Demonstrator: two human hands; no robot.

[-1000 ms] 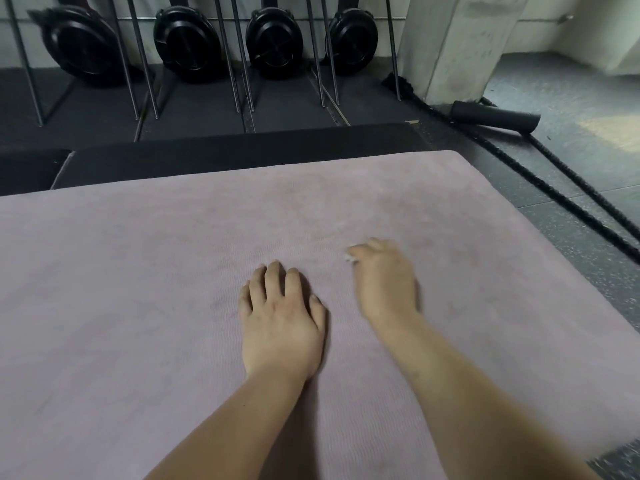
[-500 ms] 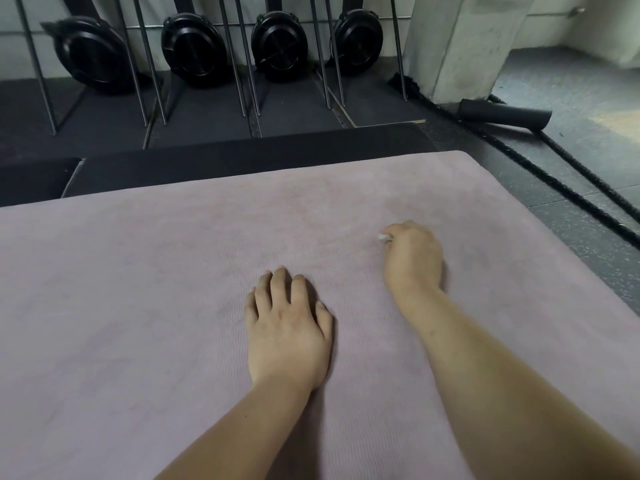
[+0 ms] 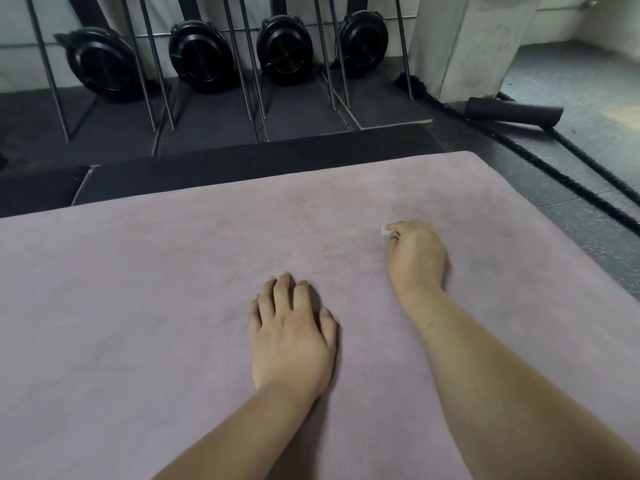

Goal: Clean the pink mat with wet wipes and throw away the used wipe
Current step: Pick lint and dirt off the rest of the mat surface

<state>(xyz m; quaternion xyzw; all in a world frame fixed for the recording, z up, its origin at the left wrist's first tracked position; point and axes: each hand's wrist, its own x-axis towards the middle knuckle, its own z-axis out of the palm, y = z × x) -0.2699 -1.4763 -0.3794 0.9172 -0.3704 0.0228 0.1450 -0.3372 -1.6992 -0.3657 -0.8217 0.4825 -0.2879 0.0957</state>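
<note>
The pink mat spreads across most of the view on the dark floor. My left hand rests flat on the mat near its middle, fingers straight. My right hand is farther forward and to the right, its fingers curled round a small white wet wipe. Only a scrap of the wipe shows past the fingertips, pressed against the mat.
A black mat lies just beyond the pink one. Behind it stand several black round machines with metal rods. A concrete pillar, a black foam roller and a thick black rope lie at the right.
My right hand has slid with the wipe forward and to the right across the mat. My left hand has stayed flat in place.
</note>
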